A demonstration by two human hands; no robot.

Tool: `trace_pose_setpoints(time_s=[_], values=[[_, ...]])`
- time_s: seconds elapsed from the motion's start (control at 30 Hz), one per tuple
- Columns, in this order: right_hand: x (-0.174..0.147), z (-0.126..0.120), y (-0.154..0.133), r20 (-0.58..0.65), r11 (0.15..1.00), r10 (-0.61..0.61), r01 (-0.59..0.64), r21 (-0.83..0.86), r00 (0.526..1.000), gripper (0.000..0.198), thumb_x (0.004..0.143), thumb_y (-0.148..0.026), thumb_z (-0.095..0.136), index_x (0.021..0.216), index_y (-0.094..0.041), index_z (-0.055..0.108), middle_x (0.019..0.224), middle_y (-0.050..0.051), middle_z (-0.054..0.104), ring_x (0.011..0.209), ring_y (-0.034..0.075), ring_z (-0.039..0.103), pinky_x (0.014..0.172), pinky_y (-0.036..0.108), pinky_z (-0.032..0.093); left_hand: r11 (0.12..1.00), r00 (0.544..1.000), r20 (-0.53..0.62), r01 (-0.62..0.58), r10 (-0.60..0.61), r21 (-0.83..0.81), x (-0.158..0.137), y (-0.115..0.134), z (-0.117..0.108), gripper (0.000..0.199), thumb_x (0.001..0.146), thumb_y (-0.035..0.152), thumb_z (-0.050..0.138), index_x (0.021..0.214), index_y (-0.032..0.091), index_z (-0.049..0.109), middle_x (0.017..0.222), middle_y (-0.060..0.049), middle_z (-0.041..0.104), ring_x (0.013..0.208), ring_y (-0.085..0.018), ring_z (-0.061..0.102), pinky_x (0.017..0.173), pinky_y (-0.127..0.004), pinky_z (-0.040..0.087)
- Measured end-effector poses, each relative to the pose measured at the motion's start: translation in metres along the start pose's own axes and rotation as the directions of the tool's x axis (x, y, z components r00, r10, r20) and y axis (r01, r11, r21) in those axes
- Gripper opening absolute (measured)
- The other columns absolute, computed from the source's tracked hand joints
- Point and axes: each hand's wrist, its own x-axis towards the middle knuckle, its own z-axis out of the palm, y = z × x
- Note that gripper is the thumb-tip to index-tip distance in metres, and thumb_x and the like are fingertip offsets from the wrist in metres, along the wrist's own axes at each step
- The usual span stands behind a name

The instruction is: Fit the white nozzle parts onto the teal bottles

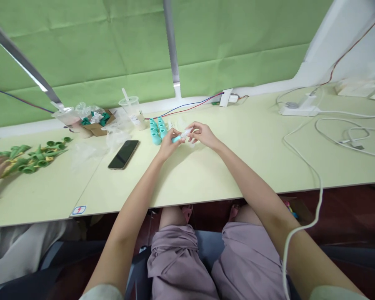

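Turquoise plastic piece (176,138) sits pinched in the left hand (168,146); the right hand (203,135) pinches a whitish translucent piece (186,133) beside it, right of turquoise hollow cones (156,139).

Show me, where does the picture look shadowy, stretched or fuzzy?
In the head view, a soft shadow lies on the tabletop near the left hand; in the head view, the forearms seem stretched, perhaps by a wide lens; in the head view, the white piece at the right hand looks washed out, its details too small to tell.
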Motion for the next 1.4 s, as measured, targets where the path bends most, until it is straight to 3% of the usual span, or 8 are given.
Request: trace_pose_setpoints(time_s=[0.13, 0.4, 0.6, 0.8, 0.97, 1.1, 1.3, 1.4], values=[[0.0, 0.007, 0.005, -0.001, 0.999, -0.002, 0.002, -0.041, 1.0, 0.068, 0.063, -0.04, 0.073, 0.123, -0.027, 0.043, 0.087, -0.002, 0.061, 0.059, 0.008, 0.058, 0.041, 0.015, 0.047, 0.999, 0.999, -0.042, -0.03, 0.03, -0.018, 0.0, 0.0, 0.005, 0.053, 0.079, 0.053, 0.055, 0.117, 0.021, 0.038, 0.083, -0.002, 0.06, 0.08, -0.016, 0.058, 0.075, -0.03, 0.044], [-0.004, 0.034, 0.006, 0.015, 0.988, 0.07, -0.072, 0.139, 0.997, 0.059, 0.066, -0.038, 0.071, 0.121, -0.027, 0.054, 0.119, 0.004, 0.058, 0.091, 0.015, 0.062, 0.061, 0.023, 0.058, 0.997, 0.975, -0.217, -0.065, 0.056, -0.035, -0.009, 0.002, 0.026, 0.066, 0.081, 0.069, 0.033, 0.134, 0.03, 0.028, 0.128, -0.01, 0.044, 0.122, -0.021, 0.043, 0.096, -0.035, 0.041], [-0.002, 0.033, 0.005, -0.029, 0.956, 0.174, -0.161, 0.247, 0.984, 0.056, 0.058, -0.035, 0.078, 0.109, -0.021, 0.061, 0.099, 0.003, 0.068, 0.086, 0.016, 0.063, 0.068, 0.03, 0.059, 0.99, 0.978, -0.161, -0.14, 0.135, -0.02, -0.012, 0.002, 0.033, 0.076, 0.08, 0.073, 0.026, 0.143, 0.031, 0.014, 0.147, -0.01, 0.026, 0.138, -0.023, 0.021, 0.107, -0.04, 0.029], [0.005, 0.007, 0.002, -0.156, 0.981, 0.124, -0.098, 0.168, 0.98, 0.044, 0.047, -0.038, 0.082, 0.08, -0.015, 0.064, 0.078, 0.003, 0.067, 0.071, 0.016, 0.064, 0.054, 0.027, 0.059, 0.961, 0.929, -0.3, -0.151, 0.217, 0.23, -0.001, -0.009, 0.012, 0.074, 0.08, 0.07, 0.03, 0.138, 0.024, 0.028, 0.148, -0.012, 0.025, 0.14, -0.024, 0.014, 0.115, -0.042, 0.006], [0.013, -0.038, 0.006, -0.473, 0.999, 0.045, -0.054, -0.005, 0.88, 0.042, 0.055, -0.043, 0.076, 0.084, -0.016, 0.062, 0.078, 0.003, 0.066, 0.066, 0.014, 0.062, 0.045, 0.023, 0.055, 0.935, 0.796, -0.56, -0.021, 0.23, 0.354, 0.002, -0.034, -0.036, 0.06, 0.082, 0.059, 0.044, 0.126, 0.018, 0.043, 0.132, -0.015, 0.044, 0.13, -0.025, 0.032, 0.112, -0.039, 0.016], [0.013, -0.066, 0.018, -0.609, 0.999, 0.013, -0.041, -0.031, 0.793, 0.041, 0.061, -0.042, 0.072, 0.09, -0.016, 0.061, 0.084, 0.002, 0.065, 0.072, 0.013, 0.063, 0.054, 0.024, 0.058, 0.884, 0.705, -0.69, 0.209, 0.161, 0.419, -0.002, -0.049, -0.059, 0.053, 0.087, 0.049, 0.04, 0.125, 0.013, 0.043, 0.129, -0.016, 0.046, 0.125, -0.026, 0.034, 0.108, -0.04, 0.024], [0.004, -0.087, 0.033, -0.752, 0.953, -0.016, -0.218, -0.21, 0.658, 0.03, 0.063, -0.032, 0.069, 0.085, -0.013, 0.066, 0.073, 0.001, 0.064, 0.059, 0.013, 0.059, 0.048, 0.026, 0.055, 0.753, 0.77, -0.618, 0.311, 0.158, 0.58, -0.003, -0.05, -0.058, 0.046, 0.09, 0.044, 0.036, 0.122, 0.014, 0.046, 0.123, -0.014, 0.049, 0.118, -0.027, 0.038, 0.103, -0.04, 0.028], [0.002, -0.094, 0.032, -0.767, 0.95, -0.005, -0.237, -0.204, 0.641, 0.031, 0.065, -0.031, 0.068, 0.089, -0.013, 0.066, 0.08, 0.003, 0.067, 0.065, 0.014, 0.061, 0.054, 0.026, 0.054, 0.724, 0.791, -0.584, 0.293, 0.183, 0.624, -0.003, -0.048, -0.057, 0.045, 0.09, 0.044, 0.037, 0.121, 0.014, 0.048, 0.121, -0.014, 0.05, 0.116, -0.027, 0.038, 0.103, -0.04, 0.028]])
